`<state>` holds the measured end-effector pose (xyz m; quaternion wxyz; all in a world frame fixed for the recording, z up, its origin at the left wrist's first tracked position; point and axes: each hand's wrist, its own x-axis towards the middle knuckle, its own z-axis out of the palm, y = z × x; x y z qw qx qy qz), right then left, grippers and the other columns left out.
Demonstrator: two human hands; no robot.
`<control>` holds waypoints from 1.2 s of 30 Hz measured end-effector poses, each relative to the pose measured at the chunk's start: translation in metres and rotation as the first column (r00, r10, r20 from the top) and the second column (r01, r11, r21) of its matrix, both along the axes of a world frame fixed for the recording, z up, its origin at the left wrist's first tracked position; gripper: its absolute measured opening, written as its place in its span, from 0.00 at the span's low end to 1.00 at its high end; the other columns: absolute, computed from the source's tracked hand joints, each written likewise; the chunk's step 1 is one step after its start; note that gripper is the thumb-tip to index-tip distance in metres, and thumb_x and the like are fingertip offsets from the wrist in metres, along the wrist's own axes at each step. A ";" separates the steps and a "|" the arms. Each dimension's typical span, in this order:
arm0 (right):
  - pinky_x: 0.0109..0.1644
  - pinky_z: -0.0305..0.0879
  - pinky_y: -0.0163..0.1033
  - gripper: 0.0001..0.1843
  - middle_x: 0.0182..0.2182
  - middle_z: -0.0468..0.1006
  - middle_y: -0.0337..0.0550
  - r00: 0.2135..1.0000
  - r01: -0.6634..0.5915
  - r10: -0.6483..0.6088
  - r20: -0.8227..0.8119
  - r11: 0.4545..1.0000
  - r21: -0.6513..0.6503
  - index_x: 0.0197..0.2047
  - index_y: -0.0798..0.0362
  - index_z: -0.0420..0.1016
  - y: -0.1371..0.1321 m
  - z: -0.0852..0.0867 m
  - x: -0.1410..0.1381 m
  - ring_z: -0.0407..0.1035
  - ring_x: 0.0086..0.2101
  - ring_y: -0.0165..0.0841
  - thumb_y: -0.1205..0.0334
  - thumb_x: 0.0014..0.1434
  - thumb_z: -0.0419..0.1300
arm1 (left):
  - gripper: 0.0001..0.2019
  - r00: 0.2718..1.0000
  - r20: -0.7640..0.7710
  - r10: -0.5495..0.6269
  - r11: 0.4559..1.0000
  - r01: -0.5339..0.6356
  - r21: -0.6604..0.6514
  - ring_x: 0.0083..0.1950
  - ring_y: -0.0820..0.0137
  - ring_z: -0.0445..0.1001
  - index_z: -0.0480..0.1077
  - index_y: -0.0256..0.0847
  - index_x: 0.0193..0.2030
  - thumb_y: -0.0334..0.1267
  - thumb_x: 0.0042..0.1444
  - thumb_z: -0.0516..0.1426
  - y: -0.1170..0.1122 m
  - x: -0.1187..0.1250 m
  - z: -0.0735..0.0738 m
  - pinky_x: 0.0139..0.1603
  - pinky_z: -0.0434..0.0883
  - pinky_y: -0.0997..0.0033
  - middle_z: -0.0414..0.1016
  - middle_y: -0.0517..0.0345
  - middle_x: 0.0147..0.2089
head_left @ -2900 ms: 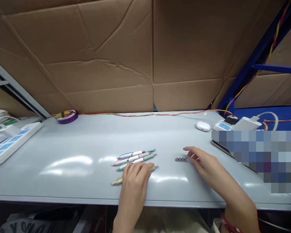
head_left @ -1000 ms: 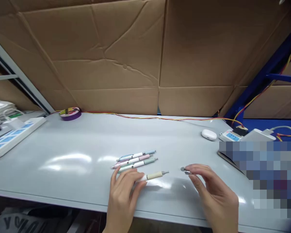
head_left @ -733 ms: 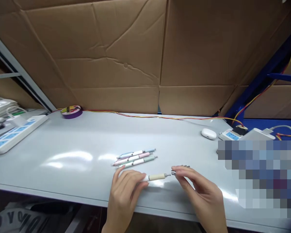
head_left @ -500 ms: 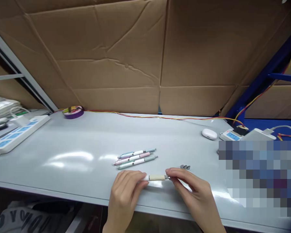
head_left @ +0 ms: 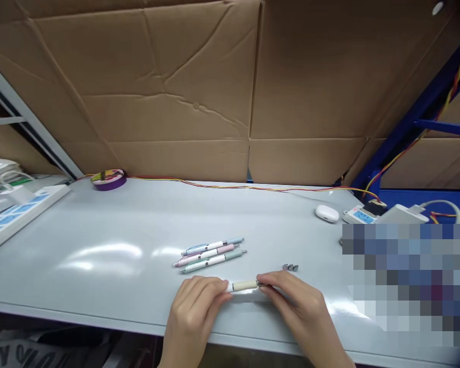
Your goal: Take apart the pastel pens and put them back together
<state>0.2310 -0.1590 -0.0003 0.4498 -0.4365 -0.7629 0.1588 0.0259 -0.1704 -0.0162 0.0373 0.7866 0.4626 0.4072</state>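
A white and cream pen (head_left: 244,285) lies level between my two hands, just above the front of the table. My left hand (head_left: 193,312) is closed around its white end, hiding much of that part. At the cream end, my right hand (head_left: 297,301) pinches the metal tip (head_left: 259,283) with thumb and fingertips. Behind the hands, three pens rest side by side: a blue and white pen (head_left: 212,247), a pink and white pen (head_left: 207,254) and a green and white pen (head_left: 214,260). Several small silver tips (head_left: 290,267) lie just beyond my right hand.
A purple tape roll (head_left: 109,180) sits at the back left, near a white power strip (head_left: 26,212). At the right are a white earbud case (head_left: 327,213) and a white charger (head_left: 402,214). Cardboard (head_left: 176,71) stands behind the table (head_left: 111,301), with a thin cable (head_left: 214,186) along its back edge.
My right fingers have come closer to the cream grip, so less of the metal tip shows. The pen is slightly more tilted, its right end higher. The whole view has shifted slightly.
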 end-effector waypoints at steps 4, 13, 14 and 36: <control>0.32 0.70 0.32 0.07 0.30 0.78 0.39 1.000 -0.025 0.025 -0.006 1.000 -0.010 0.39 0.49 0.73 0.000 0.002 0.001 0.74 0.30 0.31 0.66 0.63 0.54 | 0.04 0.999 0.021 -0.048 0.997 0.049 -0.051 0.37 0.68 0.74 0.67 0.43 0.43 0.32 0.62 0.54 0.000 -0.003 0.000 0.36 0.70 0.70 0.76 0.58 0.35; 0.28 0.63 0.32 0.13 0.25 0.72 0.36 0.996 -0.005 0.014 0.082 0.994 -0.108 0.32 0.49 0.70 -0.004 0.002 0.001 0.67 0.25 0.29 0.60 0.66 0.49 | 0.04 0.998 0.035 -0.056 0.985 0.061 -0.164 0.35 0.67 0.74 0.69 0.43 0.40 0.36 0.64 0.52 -0.003 -0.004 0.003 0.34 0.71 0.71 0.75 0.58 0.35; 0.26 0.61 0.32 0.16 0.22 0.70 0.36 0.992 0.015 -0.001 0.125 0.994 -0.108 0.28 0.50 0.69 -0.004 0.002 0.000 0.65 0.23 0.29 0.59 0.67 0.48 | 0.04 0.998 0.024 -0.060 0.984 0.063 -0.165 0.35 0.67 0.74 0.69 0.43 0.40 0.36 0.64 0.53 -0.003 -0.004 0.003 0.34 0.71 0.71 0.75 0.58 0.34; 0.32 0.66 0.35 0.11 0.30 0.76 0.41 0.994 0.040 -0.007 0.110 0.953 -0.299 0.40 0.49 0.71 -0.002 0.000 0.001 0.69 0.28 0.33 0.54 0.65 0.50 | 0.12 0.997 -0.075 0.033 0.967 -0.051 -0.250 0.32 0.66 0.73 0.69 0.43 0.39 0.41 0.66 0.47 -0.004 0.003 0.007 0.30 0.70 0.71 0.75 0.58 0.33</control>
